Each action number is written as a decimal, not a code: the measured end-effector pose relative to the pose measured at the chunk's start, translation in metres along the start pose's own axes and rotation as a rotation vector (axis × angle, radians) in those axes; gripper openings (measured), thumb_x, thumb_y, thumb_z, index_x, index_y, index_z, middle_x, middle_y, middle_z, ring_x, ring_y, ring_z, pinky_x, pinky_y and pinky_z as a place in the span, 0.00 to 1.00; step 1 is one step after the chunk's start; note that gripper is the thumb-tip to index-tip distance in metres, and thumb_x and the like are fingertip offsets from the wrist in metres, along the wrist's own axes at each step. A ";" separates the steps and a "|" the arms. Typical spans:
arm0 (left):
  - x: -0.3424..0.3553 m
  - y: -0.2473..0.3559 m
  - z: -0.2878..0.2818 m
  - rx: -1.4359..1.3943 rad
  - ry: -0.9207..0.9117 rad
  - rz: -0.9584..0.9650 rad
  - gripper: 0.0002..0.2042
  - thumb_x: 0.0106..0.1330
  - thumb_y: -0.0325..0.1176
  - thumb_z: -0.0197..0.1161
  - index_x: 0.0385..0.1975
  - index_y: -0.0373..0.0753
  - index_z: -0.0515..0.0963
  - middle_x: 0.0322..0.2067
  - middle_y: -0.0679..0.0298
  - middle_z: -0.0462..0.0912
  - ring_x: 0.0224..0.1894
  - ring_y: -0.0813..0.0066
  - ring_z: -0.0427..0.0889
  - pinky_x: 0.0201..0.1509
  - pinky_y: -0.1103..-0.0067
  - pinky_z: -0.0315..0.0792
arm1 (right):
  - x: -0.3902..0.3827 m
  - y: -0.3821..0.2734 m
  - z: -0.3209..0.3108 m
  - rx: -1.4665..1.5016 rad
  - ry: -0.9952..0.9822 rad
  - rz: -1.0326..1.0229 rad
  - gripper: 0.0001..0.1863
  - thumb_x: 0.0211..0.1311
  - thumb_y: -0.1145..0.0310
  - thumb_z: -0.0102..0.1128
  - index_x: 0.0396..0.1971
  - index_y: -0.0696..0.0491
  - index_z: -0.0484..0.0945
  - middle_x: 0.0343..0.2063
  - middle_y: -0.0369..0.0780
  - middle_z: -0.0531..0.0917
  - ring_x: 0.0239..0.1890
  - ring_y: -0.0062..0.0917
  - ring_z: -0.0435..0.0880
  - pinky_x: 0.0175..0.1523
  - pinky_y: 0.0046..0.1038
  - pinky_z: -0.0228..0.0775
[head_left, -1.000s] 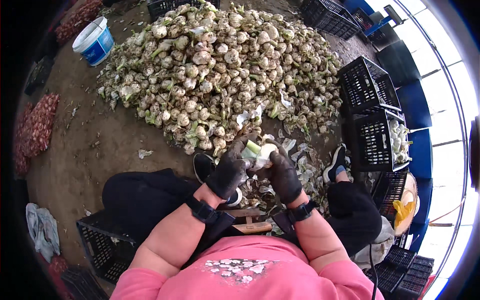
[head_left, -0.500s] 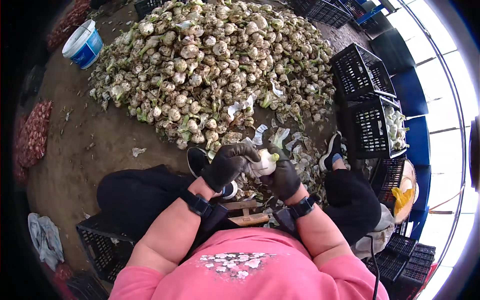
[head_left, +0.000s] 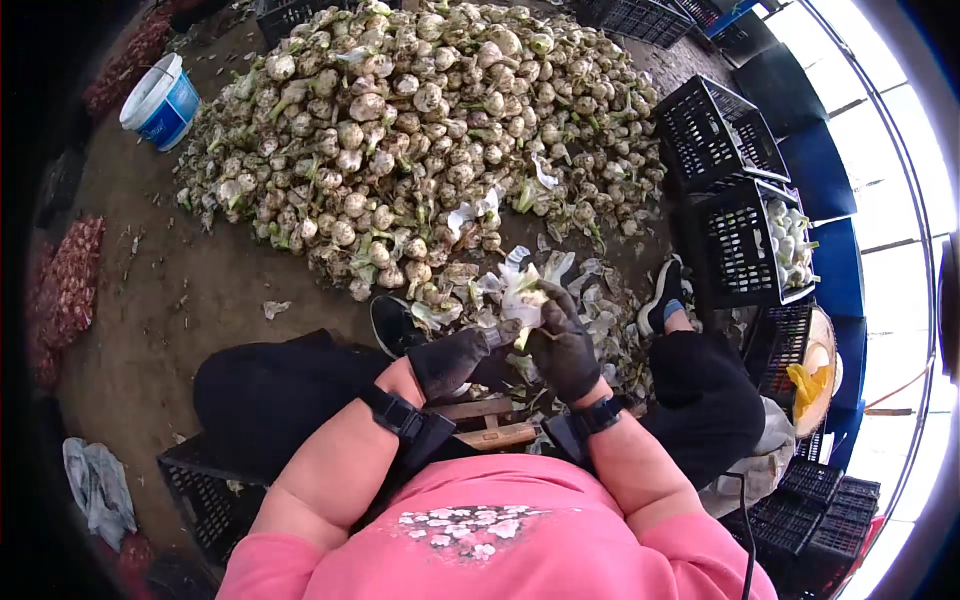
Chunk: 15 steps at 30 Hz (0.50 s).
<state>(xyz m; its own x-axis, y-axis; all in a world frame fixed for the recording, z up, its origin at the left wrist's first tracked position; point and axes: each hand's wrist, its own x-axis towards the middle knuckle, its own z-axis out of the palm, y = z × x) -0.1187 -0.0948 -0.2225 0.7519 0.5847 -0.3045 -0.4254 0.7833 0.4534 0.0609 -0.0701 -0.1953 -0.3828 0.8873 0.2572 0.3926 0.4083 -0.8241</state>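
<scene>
A pale garlic bulb (head_left: pixel 522 298) with loose, papery skin flaring off it is raised between my gloved hands, its greenish stem end pointing down toward me. My right hand (head_left: pixel 562 345) grips it from the right, fingers curled round its side. From the lower left, my left hand (head_left: pixel 450 360) is closed with its fingertips at the bulb's lower edge; its finger pads are partly hidden. Both hands wear dark gloves. Beyond them spreads a large heap of soil-stained garlic (head_left: pixel 400 130). Shed skins (head_left: pixel 605 310) litter the ground beneath and right of the bulb.
At right, a black crate (head_left: pixel 740 245) holds cleaned white bulbs, with another black crate (head_left: pixel 715 135) behind it. A straw hat with yellow cloth (head_left: pixel 808 385) lies nearer. Left are a blue-and-white bucket (head_left: pixel 162 100) and a red mesh sack (head_left: pixel 65 300). Wooden pieces (head_left: pixel 490 425) lie between my legs.
The bulb has been raised slightly and turned, its stem end swinging from right to down toward me. Its skin now flares loose. My left hand has shifted lower.
</scene>
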 end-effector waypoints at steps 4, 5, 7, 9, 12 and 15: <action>-0.002 0.002 0.015 0.785 0.362 0.257 0.11 0.66 0.35 0.51 0.41 0.38 0.75 0.35 0.59 0.80 0.34 0.65 0.81 0.35 0.70 0.74 | 0.003 -0.007 0.000 1.017 -0.087 0.647 0.19 0.66 0.66 0.49 0.55 0.54 0.67 0.50 0.37 0.74 0.48 0.21 0.75 0.50 0.22 0.69; -0.002 0.001 0.015 0.966 0.461 0.260 0.09 0.64 0.33 0.51 0.38 0.37 0.75 0.30 0.57 0.80 0.33 0.62 0.81 0.33 0.69 0.74 | 0.009 -0.009 0.000 0.828 -0.163 0.591 0.20 0.63 0.66 0.54 0.54 0.55 0.68 0.49 0.37 0.75 0.49 0.22 0.74 0.52 0.24 0.67; 0.000 -0.003 0.015 1.275 0.703 0.279 0.10 0.60 0.35 0.55 0.35 0.36 0.76 0.28 0.50 0.81 0.33 0.54 0.81 0.34 0.65 0.73 | 0.020 -0.012 0.006 0.558 -0.161 0.372 0.22 0.57 0.66 0.63 0.51 0.57 0.71 0.48 0.38 0.76 0.50 0.23 0.74 0.54 0.27 0.66; 0.002 -0.008 0.014 1.505 0.887 0.215 0.13 0.58 0.39 0.59 0.35 0.35 0.78 0.29 0.45 0.81 0.34 0.48 0.81 0.37 0.63 0.73 | 0.024 -0.015 0.017 0.160 -0.076 0.309 0.19 0.58 0.67 0.63 0.47 0.58 0.73 0.44 0.38 0.77 0.47 0.24 0.75 0.53 0.29 0.68; 0.004 -0.011 0.007 1.650 0.935 0.250 0.10 0.57 0.32 0.56 0.35 0.36 0.77 0.24 0.55 0.80 0.31 0.56 0.80 0.34 0.65 0.73 | 0.020 -0.013 0.031 -0.281 0.117 0.209 0.13 0.59 0.68 0.63 0.41 0.56 0.76 0.38 0.37 0.80 0.41 0.27 0.80 0.48 0.32 0.73; 0.005 -0.002 -0.009 1.541 0.658 0.386 0.10 0.57 0.27 0.54 0.37 0.34 0.79 0.35 0.48 0.79 0.37 0.53 0.80 0.38 0.67 0.73 | 0.008 -0.006 0.033 0.501 0.223 0.584 0.12 0.64 0.67 0.56 0.45 0.55 0.73 0.40 0.40 0.80 0.37 0.23 0.81 0.36 0.24 0.75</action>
<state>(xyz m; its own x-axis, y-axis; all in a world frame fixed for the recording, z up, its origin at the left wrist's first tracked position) -0.1181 -0.0918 -0.2324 0.2456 0.9661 -0.0795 0.6169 -0.0925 0.7816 0.0275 -0.0723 -0.2047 -0.0340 0.9716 -0.2341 0.0356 -0.2330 -0.9718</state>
